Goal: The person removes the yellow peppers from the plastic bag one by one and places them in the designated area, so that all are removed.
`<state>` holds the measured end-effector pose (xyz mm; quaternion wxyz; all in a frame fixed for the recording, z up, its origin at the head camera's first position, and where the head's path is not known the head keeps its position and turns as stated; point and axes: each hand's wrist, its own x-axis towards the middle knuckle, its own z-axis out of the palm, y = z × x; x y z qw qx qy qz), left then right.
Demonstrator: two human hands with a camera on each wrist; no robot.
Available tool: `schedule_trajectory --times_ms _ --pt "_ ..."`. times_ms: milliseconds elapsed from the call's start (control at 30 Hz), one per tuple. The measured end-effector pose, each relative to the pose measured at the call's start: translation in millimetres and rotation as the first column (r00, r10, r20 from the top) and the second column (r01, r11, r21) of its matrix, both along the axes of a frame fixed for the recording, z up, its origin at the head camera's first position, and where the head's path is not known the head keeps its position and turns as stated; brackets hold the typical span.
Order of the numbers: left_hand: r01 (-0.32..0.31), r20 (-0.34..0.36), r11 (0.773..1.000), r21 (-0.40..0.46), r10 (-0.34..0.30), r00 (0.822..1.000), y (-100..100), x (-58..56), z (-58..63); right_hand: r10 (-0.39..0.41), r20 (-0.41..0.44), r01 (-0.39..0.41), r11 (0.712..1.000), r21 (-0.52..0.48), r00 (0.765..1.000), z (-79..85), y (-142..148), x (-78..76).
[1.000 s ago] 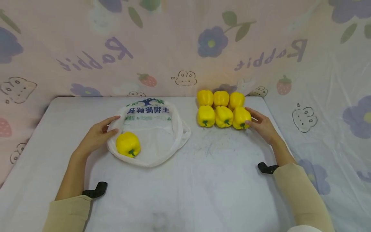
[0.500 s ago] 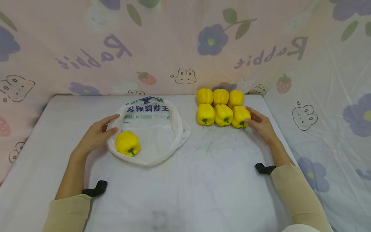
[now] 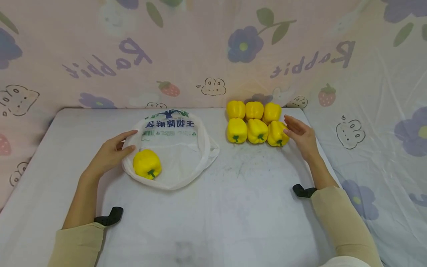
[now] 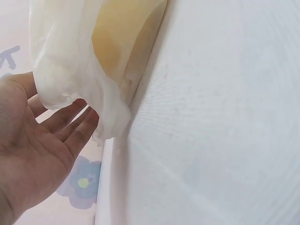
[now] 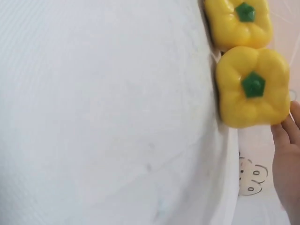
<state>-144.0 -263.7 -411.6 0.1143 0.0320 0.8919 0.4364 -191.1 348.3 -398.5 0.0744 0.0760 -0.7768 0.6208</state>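
In the head view, a white plastic bag [image 3: 173,183] lies with its mouth spread wide, and a yellow bell pepper [image 3: 146,163] with a green stem sits inside at its left. My left hand [image 3: 111,152] touches the bag's left rim, thumb and index finger apart. In the left wrist view the bag [image 4: 65,56] covers its fingertips. On the right, my right hand [image 3: 303,139] has loosely extended fingers beside the nearest right-hand bell pepper [image 3: 277,134]. Its fingertips are right at that pepper's [image 5: 255,108] side in the right wrist view, the thumb hidden there.
Several more yellow bell peppers [image 3: 237,131] stand close together in two rows near the table's back edge. A white cloth covers the table [image 3: 213,222]. Behind it hangs a curtain [image 3: 186,55] printed with flowers and rabbits. A black wrist mount [image 3: 111,217] shows at the left sleeve.
My right hand's fingers have loosened and lifted slightly off the right-hand pepper, which has turned a little. My left hand and the bag have stayed in place.
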Motion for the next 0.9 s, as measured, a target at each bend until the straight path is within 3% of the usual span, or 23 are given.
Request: schedule_trajectory --times_ms 400,667,900 --pt "0.004 0.004 1.000 -0.003 -0.004 1.000 -1.2 5.5 4.3 0.050 -0.087 -0.046 0.998 0.043 0.995 21.8 -31.9 5.8" --pt "0.033 -0.035 0.999 0.010 -0.033 0.999 -2.2 8.6 6.2 0.149 -0.134 -0.150 0.989 0.004 0.980 11.9 -42.3 0.0" --pt "0.049 -0.029 0.999 -0.016 -0.049 0.998 -2.0 11.5 7.4 0.241 -0.122 -0.238 0.970 0.041 0.963 13.8 -67.7 0.9"
